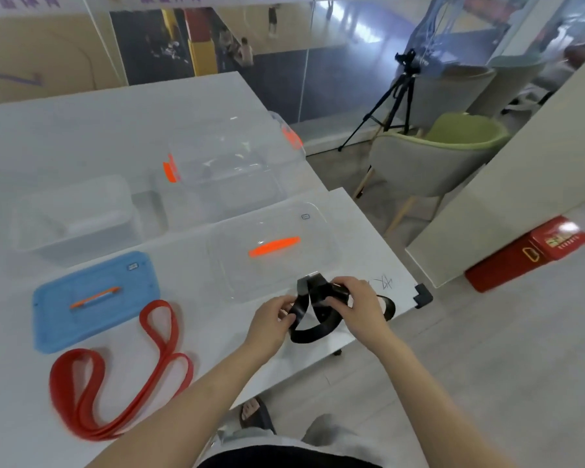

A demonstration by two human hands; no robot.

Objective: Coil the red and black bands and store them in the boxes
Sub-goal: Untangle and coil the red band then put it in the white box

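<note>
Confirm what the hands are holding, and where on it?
Both hold the black band, half coiled. The left hand pinches a loop's left side; the right hand grips the wound top. The red band lies untouched.

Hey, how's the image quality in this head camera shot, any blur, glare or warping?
Head view: wide-angle warping bends the table edge; the clear boxes wash out against the white top; the red band smears at its left loop; both hands and the black band are soft; the glass wall behind reflects.

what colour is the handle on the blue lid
Orange, on the blue lid; clearest in the head view.
</note>
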